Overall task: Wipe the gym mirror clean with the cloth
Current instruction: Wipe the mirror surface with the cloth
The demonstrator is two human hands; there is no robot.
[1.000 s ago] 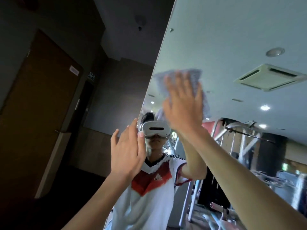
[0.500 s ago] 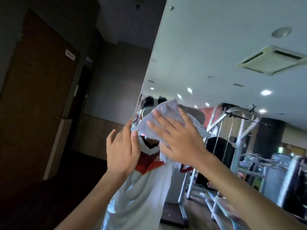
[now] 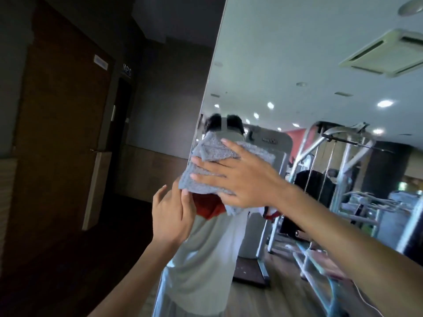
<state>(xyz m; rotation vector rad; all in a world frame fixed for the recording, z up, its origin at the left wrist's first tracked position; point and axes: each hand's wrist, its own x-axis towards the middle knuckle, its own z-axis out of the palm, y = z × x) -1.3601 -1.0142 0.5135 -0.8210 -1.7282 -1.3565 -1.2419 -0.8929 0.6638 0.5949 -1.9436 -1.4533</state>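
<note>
Now, mirror (image 3: 297, 53): a tall pane whose left edge runs up through the middle of your view; it reflects you and, further right of that edge, a weight machine (image 3: 344, 161)
cloth (image 3: 215, 156): grey, nubbly and bunched in loose folds; it lies against the glass just right of the mirror's left edge, with one corner hanging below your palm
right hand (image 3: 245, 181): flat and wide, fingers spread straight across the cloth and pressing it to the glass; nothing is pinched
left hand (image 3: 170, 216): raised at the mirror's left edge, below the cloth, fingers loose and holding nothing; the thumb is close to the cloth's lower corner, and I cannot tell whether it touches
door (image 3: 59, 138): dark wood, well left of the mirror's left edge, no part of the job
handling: I judge the cloth light, soft and limp; it will likely drag and roll up under a sliding palm, and only your pressure holds it up
hold: set your palm over its middle with fingers fanned outward, and gather in the hanging corner if it flaps
glass: hard, smooth and breakable, so press evenly
progress: wiping looks under way near the left edge; how much glass is done I cannot judge
</note>
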